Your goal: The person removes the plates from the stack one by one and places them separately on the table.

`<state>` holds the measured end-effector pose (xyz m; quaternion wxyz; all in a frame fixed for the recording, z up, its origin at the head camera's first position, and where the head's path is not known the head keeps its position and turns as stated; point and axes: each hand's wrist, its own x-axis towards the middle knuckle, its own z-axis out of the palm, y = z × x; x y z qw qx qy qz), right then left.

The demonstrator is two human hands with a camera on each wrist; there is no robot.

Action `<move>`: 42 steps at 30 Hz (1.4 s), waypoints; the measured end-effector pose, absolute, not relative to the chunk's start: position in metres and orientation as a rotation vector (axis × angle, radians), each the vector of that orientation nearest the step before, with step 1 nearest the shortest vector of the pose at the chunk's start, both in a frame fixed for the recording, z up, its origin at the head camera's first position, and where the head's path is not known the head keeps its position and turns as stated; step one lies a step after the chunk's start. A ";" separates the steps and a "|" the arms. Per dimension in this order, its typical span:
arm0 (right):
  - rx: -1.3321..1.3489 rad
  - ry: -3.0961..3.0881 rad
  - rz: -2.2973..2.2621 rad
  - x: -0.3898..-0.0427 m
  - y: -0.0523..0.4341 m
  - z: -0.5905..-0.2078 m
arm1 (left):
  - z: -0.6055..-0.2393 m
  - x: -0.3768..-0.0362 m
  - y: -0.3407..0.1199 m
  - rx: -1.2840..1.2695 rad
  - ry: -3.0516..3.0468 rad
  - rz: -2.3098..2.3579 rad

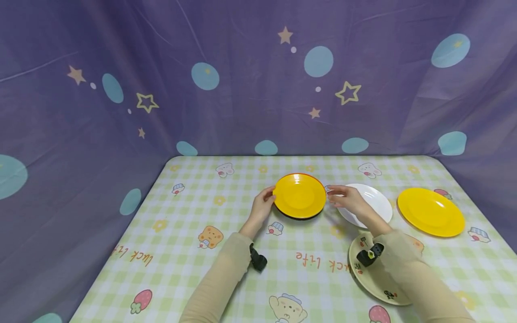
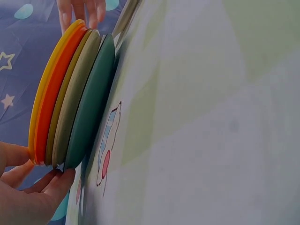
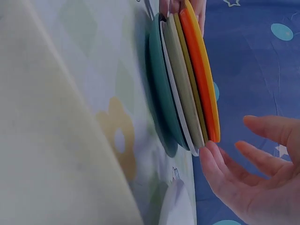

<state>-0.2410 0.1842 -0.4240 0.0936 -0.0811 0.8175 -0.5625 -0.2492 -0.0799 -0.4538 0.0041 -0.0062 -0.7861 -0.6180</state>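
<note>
Left hand grips plate stack at its left rim; right hand released, fingers just touching right rim; white plate beside on worktop.

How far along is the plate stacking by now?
Several plates already sit in one stack, yellow on top. The left hand holds its edge; the right hand is open beside it. A white plate, another yellow plate and a patterned plate lie apart.
</note>
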 end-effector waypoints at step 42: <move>0.105 2.284 -1.940 -0.276 0.178 -0.481 | -0.449 -0.245 -0.079 -0.081 -2.409 -1.996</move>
